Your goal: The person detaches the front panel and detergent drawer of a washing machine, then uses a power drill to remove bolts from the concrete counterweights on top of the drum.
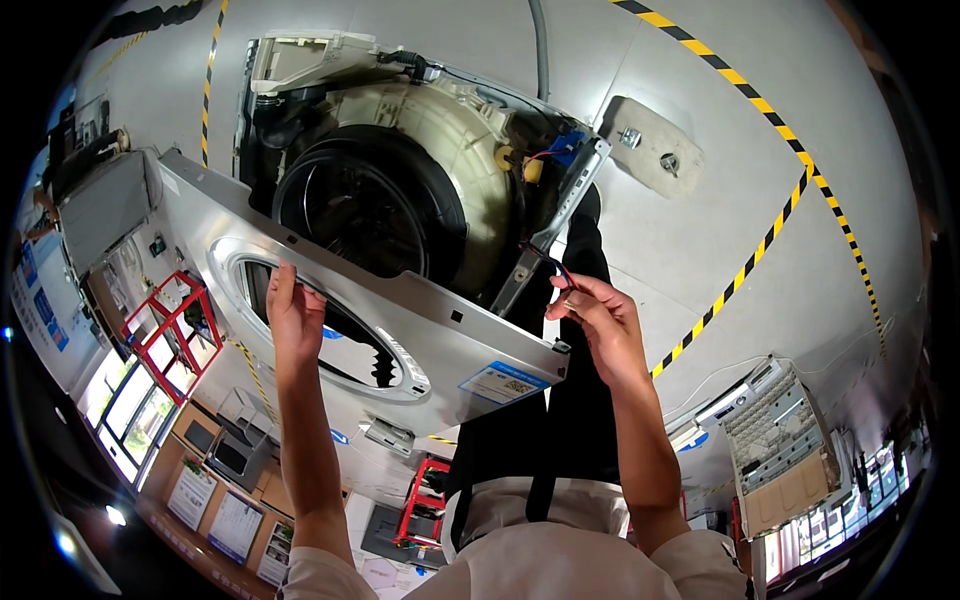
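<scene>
A silver washing machine front panel (440, 325) leans away from the open machine body, tilted toward me. My left hand (297, 312) grips it at the rim of its round door opening, fingers curled over the edge. Over by the panel's right end, my right hand (597, 318) pinches a thin dark wire bundle (552, 262) that runs to the metal front bar (553, 222). Behind the panel the drum opening shows its black rubber gasket (445, 190), set in a cream-coloured tub (490, 150). A blue connector part (567, 148) sits at the machine's upper right corner.
A concrete counterweight (655, 148) lies on the grey floor to the right of the machine. Yellow-black tape (745, 270) marks the floor. Another partly stripped appliance (780, 435) stands at lower right, and a red frame (175, 325) at left.
</scene>
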### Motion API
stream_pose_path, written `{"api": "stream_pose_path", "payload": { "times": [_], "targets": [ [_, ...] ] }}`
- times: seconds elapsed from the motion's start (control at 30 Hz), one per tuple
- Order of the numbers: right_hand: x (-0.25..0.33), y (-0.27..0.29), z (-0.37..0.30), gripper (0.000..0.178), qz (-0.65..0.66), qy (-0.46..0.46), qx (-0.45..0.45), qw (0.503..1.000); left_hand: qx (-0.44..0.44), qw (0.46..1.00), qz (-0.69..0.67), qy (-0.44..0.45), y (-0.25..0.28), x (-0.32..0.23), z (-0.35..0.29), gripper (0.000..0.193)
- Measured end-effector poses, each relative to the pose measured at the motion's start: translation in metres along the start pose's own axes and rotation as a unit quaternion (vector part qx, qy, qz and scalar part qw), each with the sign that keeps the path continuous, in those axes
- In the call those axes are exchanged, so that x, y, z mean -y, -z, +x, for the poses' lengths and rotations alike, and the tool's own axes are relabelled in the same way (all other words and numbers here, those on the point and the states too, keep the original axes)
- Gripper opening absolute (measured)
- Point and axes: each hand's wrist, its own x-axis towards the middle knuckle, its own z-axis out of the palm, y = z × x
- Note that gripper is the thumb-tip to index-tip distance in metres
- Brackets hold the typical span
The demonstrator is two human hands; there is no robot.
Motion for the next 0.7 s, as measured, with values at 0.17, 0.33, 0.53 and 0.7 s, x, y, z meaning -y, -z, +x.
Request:
{"api": "stream_pose_path", "payload": {
  "times": [0.17, 0.33, 0.53, 0.7],
  "targets": [
    [0.012, 0.001, 0.006, 0.03, 0.025, 0.034, 0.046, 0.998, -0.01, 1.0, 0.005, 0.001, -0.001, -0.001, -0.002, 0.014],
    [0.036, 0.025, 0.031, 0.038, 0.183, 0.075, -0.015, 0.98, -0.038, 0.999, -0.001, -0.003, -0.005, -0.001, -0.002, 0.02],
    [0.045, 0.033, 0.059, 0.035, 0.085, 0.086, -0.002, 0.993, -0.046, 0.999, 0.02, 0.006, -0.017, -0.004, -0.005, 0.021],
    [0.034, -0.015, 0.065, 0.03, -0.101, 0.051, 0.15, 0.982, -0.011, 1.0, 0.009, 0.0, 0.001, 0.001, 0.001, 0.023]
  ]
}}
